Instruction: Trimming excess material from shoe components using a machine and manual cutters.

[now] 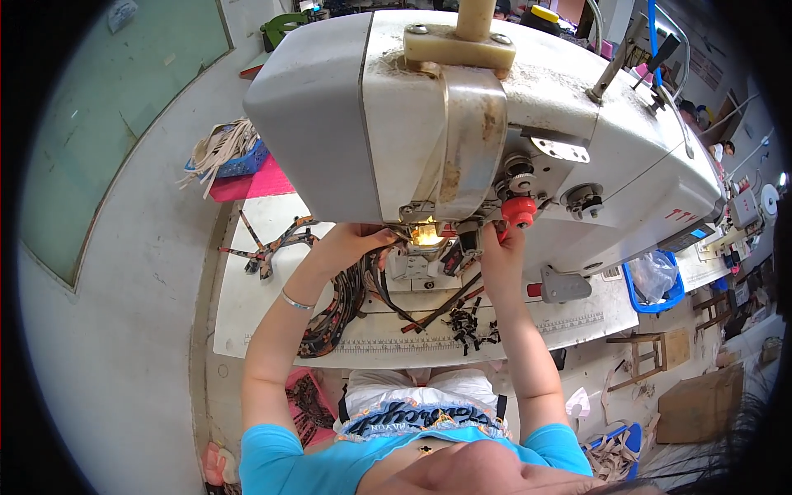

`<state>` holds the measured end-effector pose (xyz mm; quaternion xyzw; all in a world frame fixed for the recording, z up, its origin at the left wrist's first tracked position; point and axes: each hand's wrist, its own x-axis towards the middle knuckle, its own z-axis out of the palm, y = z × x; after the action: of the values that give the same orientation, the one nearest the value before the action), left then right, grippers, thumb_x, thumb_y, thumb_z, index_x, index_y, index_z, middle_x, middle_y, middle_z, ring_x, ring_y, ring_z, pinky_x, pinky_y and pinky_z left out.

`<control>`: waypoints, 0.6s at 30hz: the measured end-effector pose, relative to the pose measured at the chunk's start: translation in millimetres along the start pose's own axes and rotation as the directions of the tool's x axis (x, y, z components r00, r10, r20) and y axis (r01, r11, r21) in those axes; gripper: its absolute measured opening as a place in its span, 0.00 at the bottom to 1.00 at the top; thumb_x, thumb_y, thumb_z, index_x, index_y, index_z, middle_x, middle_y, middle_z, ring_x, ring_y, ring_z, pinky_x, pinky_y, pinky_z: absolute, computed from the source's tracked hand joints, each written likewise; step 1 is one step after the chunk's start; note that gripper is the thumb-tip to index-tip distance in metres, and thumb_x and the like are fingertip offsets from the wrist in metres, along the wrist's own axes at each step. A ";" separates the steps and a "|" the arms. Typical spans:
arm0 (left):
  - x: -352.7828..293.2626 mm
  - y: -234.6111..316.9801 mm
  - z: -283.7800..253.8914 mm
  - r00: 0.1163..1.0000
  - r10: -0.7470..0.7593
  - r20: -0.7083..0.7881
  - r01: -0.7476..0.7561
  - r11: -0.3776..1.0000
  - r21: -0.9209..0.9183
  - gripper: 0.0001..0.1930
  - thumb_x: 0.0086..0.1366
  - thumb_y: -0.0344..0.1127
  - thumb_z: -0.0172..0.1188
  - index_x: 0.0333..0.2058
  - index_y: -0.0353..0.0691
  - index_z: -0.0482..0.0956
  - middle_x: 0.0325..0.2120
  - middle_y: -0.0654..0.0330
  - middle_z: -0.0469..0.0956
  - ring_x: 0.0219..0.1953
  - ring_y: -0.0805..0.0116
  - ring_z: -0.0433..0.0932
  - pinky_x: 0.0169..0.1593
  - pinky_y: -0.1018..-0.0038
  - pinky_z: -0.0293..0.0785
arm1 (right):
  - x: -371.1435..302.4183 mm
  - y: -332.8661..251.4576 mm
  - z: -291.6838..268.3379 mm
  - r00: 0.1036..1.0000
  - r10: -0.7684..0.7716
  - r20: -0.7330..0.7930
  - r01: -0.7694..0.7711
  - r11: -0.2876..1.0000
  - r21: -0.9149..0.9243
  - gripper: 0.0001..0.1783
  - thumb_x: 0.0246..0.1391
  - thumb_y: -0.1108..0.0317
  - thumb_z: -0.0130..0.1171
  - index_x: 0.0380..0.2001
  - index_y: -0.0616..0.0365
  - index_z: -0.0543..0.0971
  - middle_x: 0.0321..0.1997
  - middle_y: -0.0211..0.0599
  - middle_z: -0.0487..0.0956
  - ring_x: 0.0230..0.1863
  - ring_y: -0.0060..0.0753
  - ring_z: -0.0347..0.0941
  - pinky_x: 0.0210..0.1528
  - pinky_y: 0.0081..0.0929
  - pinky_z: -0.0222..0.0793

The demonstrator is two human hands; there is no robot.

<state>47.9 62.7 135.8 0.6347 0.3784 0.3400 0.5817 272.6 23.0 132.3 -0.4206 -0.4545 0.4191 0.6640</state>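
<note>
A large white sewing machine (330, 99) fills the upper middle, its lamp lighting the needle area (426, 233). Left of that light, my left hand (356, 246) is closed with fingers pinched on a dark flower-patterned strap (378, 285). More of these straps (334, 318) hang in a loose bundle below that hand. My right hand (502, 252) is closed just right of the needle area, below the red knob (519, 212). Something small and red shows at its fingers; machine parts partly hide it. Short dark scraps (472, 324) lie in a small heap between my forearms.
A joined patterned strap piece (266, 247) lies on the white table (396, 353) at left. Behind it, a blue basket (239, 161) holds pale straps. Another blue basket (656, 285) with clear plastic stands at right, near a wooden stool (643, 359). A pink bin (309, 404) sits below the table.
</note>
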 end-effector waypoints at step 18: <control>-13.1 -2.7 15.2 0.991 -0.081 -0.107 0.084 0.996 0.024 0.13 0.66 0.38 0.50 0.33 0.32 0.76 0.18 0.68 0.72 0.21 0.82 0.65 0.28 0.83 0.61 | 0.2 8.7 -3.7 0.995 -0.082 0.051 0.087 0.990 -0.110 0.11 0.53 0.67 0.55 0.21 0.63 0.71 0.16 0.23 0.69 0.19 0.11 0.60 0.21 0.16 0.56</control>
<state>54.6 44.0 131.8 0.6075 0.4396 0.3434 0.5654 274.7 25.2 123.3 -0.4281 -0.5098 0.3740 0.6457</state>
